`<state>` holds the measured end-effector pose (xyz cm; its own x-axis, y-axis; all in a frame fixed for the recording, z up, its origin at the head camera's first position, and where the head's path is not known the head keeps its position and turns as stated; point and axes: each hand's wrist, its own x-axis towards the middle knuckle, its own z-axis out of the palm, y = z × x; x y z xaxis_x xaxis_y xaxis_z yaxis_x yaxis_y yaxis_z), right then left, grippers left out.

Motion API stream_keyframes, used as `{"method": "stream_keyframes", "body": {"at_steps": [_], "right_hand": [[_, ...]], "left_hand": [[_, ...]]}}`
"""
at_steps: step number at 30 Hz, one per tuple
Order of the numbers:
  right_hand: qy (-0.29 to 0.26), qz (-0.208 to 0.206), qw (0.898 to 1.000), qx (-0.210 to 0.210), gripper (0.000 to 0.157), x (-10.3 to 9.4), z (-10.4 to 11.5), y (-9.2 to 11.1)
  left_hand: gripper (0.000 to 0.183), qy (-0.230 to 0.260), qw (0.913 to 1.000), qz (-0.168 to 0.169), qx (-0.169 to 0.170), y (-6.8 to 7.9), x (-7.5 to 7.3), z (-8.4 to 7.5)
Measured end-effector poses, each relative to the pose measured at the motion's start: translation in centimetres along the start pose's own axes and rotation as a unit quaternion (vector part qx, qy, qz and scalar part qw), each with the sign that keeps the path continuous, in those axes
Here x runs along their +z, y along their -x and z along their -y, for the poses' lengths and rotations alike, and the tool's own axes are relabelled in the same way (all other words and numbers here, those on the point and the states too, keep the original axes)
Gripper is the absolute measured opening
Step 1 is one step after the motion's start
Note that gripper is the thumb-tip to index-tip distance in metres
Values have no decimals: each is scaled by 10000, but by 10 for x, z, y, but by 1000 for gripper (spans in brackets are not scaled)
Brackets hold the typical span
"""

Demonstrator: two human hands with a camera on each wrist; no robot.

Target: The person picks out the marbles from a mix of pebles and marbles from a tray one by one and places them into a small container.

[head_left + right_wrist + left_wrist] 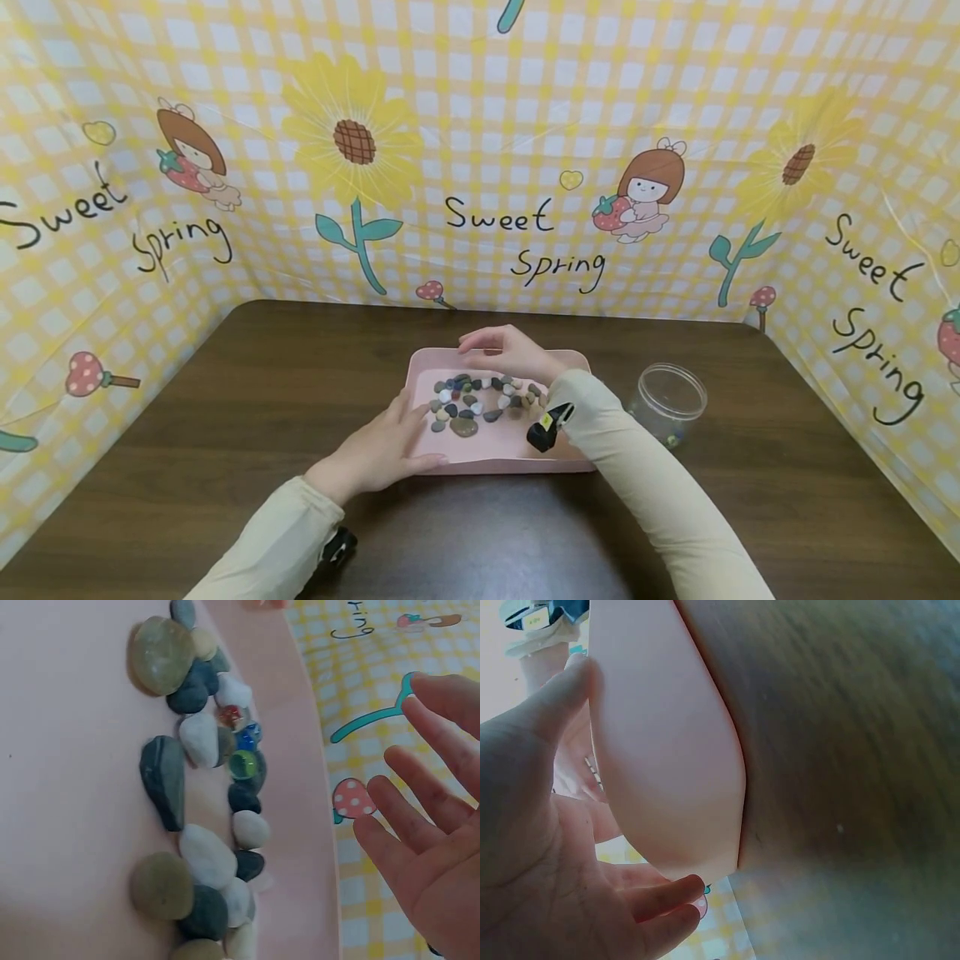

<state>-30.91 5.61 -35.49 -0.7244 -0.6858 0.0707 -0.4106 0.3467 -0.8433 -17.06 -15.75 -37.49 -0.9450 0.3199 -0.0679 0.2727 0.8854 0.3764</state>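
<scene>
A pink tray (498, 466) lies on the table with pebbles (452, 410) of grey, white and tan arranged inside it. In the right wrist view, glass marbles (244, 763) in green, blue and red sit among the stones. My left hand (378, 446) spreads around the tray's near left corner, its thumb (574, 682) touching the rim and its fingers along the side. Above the tray's far edge hovers my right hand (510, 350), fingers extended and apart, holding nothing. My right forearm hides part of the tray's right side.
Right of the tray stands a clear round jar (667, 400), lidless, with a few small marbles at its bottom. A dark wooden table (300, 367) bears everything. Yellow checked cloth (480, 150) with printed flowers hangs around the back and sides.
</scene>
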Motion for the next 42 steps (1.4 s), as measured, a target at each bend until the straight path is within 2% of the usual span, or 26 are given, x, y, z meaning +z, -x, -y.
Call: {"method": "stream_keyframes", "body": {"at_steps": [7, 19, 27, 34, 42], "right_hand": [[186, 278, 9993, 147, 31, 6, -10, -10], [958, 220, 9951, 92, 22, 20, -18, -20], [910, 376, 9948, 275, 20, 28, -28, -28], [880, 484, 9943, 344, 19, 35, -29, -27], [1496, 327, 9881, 141, 14, 40, -27, -27]], "left_hand": [[82, -9, 10000, -1, 31, 0, -1, 0], [82, -26, 9999, -61, 101, 0, -1, 0], [81, -48, 9998, -125, 144, 0, 1, 1], [80, -41, 9998, -125, 141, 0, 1, 0], [80, -66, 9998, -125, 154, 0, 0, 0]]}}
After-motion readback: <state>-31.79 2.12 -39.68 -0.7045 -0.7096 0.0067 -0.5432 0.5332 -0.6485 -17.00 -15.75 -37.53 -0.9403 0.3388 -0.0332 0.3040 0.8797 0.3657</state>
